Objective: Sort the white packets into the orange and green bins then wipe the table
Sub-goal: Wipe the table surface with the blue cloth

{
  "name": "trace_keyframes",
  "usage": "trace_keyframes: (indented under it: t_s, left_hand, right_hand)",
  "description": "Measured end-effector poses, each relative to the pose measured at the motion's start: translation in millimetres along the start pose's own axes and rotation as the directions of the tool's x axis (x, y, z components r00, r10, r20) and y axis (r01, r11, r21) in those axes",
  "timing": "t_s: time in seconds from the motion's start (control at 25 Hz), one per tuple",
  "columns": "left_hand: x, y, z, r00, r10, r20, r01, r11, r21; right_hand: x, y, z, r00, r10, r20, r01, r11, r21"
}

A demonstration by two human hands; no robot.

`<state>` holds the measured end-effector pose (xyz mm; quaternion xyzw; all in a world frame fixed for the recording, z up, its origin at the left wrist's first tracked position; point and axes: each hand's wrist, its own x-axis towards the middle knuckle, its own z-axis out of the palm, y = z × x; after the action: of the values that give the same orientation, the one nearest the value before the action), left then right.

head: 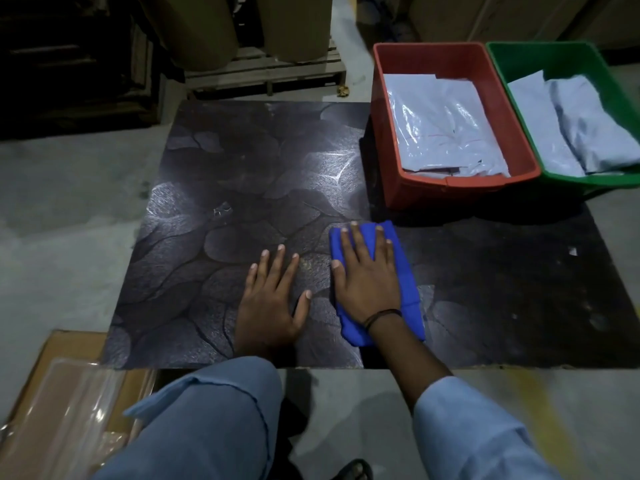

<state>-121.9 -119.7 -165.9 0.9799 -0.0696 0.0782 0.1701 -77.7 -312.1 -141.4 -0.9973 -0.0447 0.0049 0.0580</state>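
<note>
A dark patterned table (242,174) lies low in front of me. My right hand (367,275) presses flat, fingers spread, on a folded blue cloth (407,282) near the table's front middle. Just to its left my left hand (273,299) rests flat on the bare tabletop with straight fingers. At the table's far right corner stands the orange bin (388,133) with white packets (446,129) stacked inside. Beside it on the right is the green bin (498,60), also holding white packets (568,129).
A small clear scrap (223,209) and a small white fleck (573,251) lie on the table. A cardboard box with plastic wrap (65,403) sits on the floor at lower left. Wooden pallets and large brown rolls (298,26) stand behind the table.
</note>
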Motion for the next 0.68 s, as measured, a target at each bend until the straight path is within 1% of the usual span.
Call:
trace_keyframes:
  t_s: [0.08, 0.12, 0.16, 0.28, 0.36, 0.4, 0.56, 0.68]
  left_hand:
    - [0, 1, 0, 1.0, -0.005, 0.002, 0.005, 1.0, 0.005]
    - [0, 1, 0, 1.0, -0.005, 0.003, 0.005, 1.0, 0.003]
    - [0, 1, 0, 1.0, -0.004, 0.006, 0.004, 1.0, 0.0]
    - [0, 0, 1, 1.0, -0.013, 0.023, 0.013, 1.0, 0.019]
    - [0, -1, 1, 0.999, -0.016, 0.039, 0.015, 1.0, 0.025]
    - [0, -2, 1, 0.999, -0.02, 0.045, 0.019, 0.999, 0.027]
    - [1, 0, -2, 0.999, -0.018, 0.045, 0.018, 1.0, 0.018]
    - [1, 3, -3, 1.0, -0.004, 0.028, 0.004, 1.0, -0.001]
  right_hand:
    - [-12, 13, 3, 0.99, -0.138, 0.025, 0.138, 0.99, -0.018]
    - [-18, 30, 3, 0.988, -0.156, 0.018, 0.157, 0.987, -0.032]
    - [-21, 49, 2, 0.992, -0.125, 0.002, 0.125, 0.991, -0.044]
    - [-12, 84, -5, 0.993, 0.115, -0.035, -0.116, 0.993, -0.03]
    - [1, 72, -5, 0.972, 0.228, -0.046, -0.229, 0.974, 0.0]
    - [7, 61, -3, 0.972, 0.23, -0.053, -0.23, 0.973, 0.003]
    - [12, 38, -1, 0.998, 0.066, -0.008, -0.066, 0.998, -0.002]
    - [-10, 41, -1, 0.997, -0.079, 0.003, 0.079, 0.997, 0.002]
